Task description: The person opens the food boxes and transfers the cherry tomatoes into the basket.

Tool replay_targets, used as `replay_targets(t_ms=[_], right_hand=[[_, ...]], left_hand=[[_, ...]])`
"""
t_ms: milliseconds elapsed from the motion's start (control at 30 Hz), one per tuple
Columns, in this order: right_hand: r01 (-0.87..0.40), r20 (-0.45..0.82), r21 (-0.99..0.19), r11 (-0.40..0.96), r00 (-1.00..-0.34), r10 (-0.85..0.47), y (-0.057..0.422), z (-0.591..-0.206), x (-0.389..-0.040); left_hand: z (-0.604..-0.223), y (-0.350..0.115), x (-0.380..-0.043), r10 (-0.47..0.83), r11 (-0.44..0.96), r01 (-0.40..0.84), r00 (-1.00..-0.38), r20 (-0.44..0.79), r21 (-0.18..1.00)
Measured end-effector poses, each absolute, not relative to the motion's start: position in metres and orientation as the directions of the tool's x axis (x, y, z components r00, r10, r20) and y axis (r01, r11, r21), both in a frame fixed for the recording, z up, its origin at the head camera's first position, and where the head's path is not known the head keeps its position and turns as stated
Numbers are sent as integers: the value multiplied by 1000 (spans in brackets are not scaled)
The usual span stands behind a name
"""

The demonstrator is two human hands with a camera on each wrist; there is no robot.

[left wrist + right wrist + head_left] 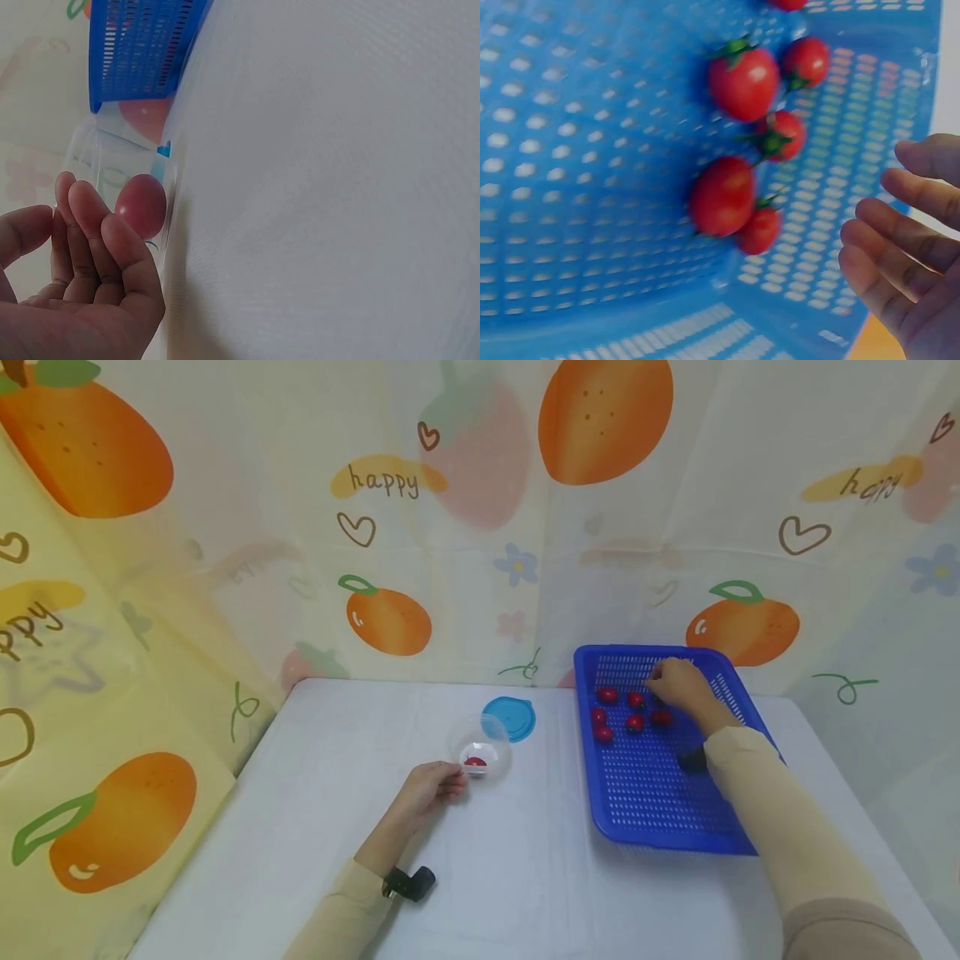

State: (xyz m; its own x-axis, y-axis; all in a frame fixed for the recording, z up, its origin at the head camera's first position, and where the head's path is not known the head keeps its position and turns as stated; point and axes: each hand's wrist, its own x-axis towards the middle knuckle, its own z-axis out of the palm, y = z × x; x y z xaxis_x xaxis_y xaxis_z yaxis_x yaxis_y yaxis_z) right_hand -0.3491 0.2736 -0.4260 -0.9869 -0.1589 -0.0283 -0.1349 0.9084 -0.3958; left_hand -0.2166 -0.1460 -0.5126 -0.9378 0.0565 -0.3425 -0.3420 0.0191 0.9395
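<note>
A clear plastic cup stands on the table with one red cherry tomato inside. At its near left rim, my left hand pinches the edge between thumb and fingers. My right hand is over the far part of a blue perforated basket. In the right wrist view its fingers are apart and loosely bent, holding nothing, beside the basket wall. Several cherry tomatoes with green stems lie at the far end of the basket floor, close to that hand.
A round blue lid lies just behind the cup. The white-covered table meets a fruit-print curtain at the back and left. A black wrist camera is strapped to the left forearm.
</note>
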Motion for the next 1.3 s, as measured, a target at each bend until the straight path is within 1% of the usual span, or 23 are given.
replay_targets(t_ms=[100,267,433,533,667,800,1000,1133,1300], right_hand=[[-159,-13,-399,903,-984,-179,264,-416,-350],[-229,38,-396,889,-972,-233,244,-402,-352],[-296,61,-403,866,-953,-297,219,-391,-355],[-355,99,-372,858,-934,-344,202,-385,-359],[-398,112,-362,843,-916,-385,176,-376,-360],[-393,81,-413,822,-914,-397,150,-368,-357],[-405,6,-482,777,-888,-459,110,-367,-346],[-434,-51,-492,754,-851,-523,87,-371,-338],[-537,-97,-436,723,-770,-630,57,-379,-330]], left_hand=[[-512,-145,-218,48,20,-350,-935,-350,937],[-513,-144,-220,45,21,-356,-933,-357,934],[-515,-145,-219,52,19,-356,-933,-357,934],[-515,-146,-218,50,27,-349,-936,-350,937],[-515,-146,-218,49,27,-350,-935,-350,937],[-514,-146,-218,48,33,-354,-934,-355,935],[-513,-145,-218,47,37,-355,-933,-357,934],[-514,-145,-218,55,35,-355,-933,-356,934],[-513,-146,-218,45,28,-357,-933,-358,934]])
